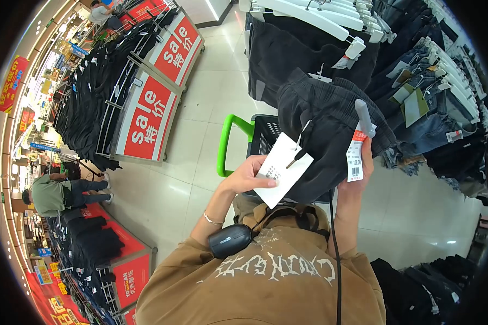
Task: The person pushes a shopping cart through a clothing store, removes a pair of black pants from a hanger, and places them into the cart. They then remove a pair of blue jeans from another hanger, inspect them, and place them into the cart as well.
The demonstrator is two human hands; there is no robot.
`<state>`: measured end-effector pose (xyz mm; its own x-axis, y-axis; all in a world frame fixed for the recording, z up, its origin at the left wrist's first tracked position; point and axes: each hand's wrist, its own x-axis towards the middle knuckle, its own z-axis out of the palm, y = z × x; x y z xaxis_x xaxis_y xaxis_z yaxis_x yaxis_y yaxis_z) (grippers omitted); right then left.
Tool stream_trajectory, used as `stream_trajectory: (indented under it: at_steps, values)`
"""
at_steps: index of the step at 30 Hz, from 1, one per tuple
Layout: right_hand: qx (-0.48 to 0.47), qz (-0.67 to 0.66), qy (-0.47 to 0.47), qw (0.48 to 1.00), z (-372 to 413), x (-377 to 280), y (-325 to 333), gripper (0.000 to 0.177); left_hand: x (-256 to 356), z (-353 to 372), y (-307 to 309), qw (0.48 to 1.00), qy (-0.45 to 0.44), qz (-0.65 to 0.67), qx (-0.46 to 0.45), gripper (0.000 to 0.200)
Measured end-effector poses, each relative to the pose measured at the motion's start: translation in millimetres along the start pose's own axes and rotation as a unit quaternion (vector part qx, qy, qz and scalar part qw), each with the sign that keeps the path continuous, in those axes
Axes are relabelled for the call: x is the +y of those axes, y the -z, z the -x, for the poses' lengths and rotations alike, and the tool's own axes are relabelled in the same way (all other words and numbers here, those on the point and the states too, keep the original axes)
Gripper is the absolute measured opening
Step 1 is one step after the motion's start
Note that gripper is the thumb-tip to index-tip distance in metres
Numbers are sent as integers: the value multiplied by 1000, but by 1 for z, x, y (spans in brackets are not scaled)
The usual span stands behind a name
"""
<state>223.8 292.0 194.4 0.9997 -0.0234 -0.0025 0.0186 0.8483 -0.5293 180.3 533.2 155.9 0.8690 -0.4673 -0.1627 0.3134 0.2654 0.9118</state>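
Observation:
My left hand is closed, thumb on top, on a white paper tag with small print. The tag hangs by a cord from dark grey trousers with a gathered elastic waistband. My right hand grips the trousers' right side, its fingers partly hidden behind them. A red-and-white price tag with a barcode lies against that hand. Above it, a pale translucent plastic piece sits at the waistband. Below the trousers is a black basket with a green handle, partly covered.
Black trousers hang on white hangers ahead, with jeans on a rack to the right. Red sale signs front a clothes rack at left. Another person stands far left. A black cable runs down my front.

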Motion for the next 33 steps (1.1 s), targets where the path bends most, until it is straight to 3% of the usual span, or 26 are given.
stream_trajectory:
  at_steps: [7,12,19,32,33]
  values:
    - [27,13,3,1000,3,-6,-4,31,10,1,-9,995,2,-97,-34,38]
    - [25,74,6,997,-3,2,14,27,32,4,-17,991,-69,-110,11,35]
    - [29,151,27,988,-4,14,9,25,52,13,-27,983,-95,-151,33,29]
    - [14,143,-6,990,-1,24,20,31,48,19,-33,978,-120,-127,118,27]
    - [11,150,-10,989,-1,25,21,30,55,21,-37,984,-85,-97,119,29]
